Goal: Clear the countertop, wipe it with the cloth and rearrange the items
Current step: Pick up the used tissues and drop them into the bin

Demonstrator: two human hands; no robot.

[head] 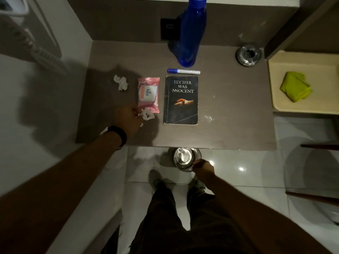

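Note:
On the brown countertop (229, 110) lie a black book (181, 99), a pink wipes pack (148, 93), a blue-capped marker (183, 71) and a tall blue bottle (190, 33). My left hand (128, 119) pinches a crumpled white tissue (146, 114) at the pack's near end. Another crumpled tissue (121, 82) lies farther left. My right hand (202, 166) grips the rim of a steel bowl (185, 158) held just below the counter's front edge, with white tissue inside. A folded green cloth (295, 88) rests on a cream tray (278, 105) at the right.
A steel ashtray (248, 55) sits at the counter's back right. A black wall socket (167, 29) is behind the bottle. A coiled phone cord (36, 50) hangs at the left. My legs and shoes stand on glossy white floor tiles (238, 171) below.

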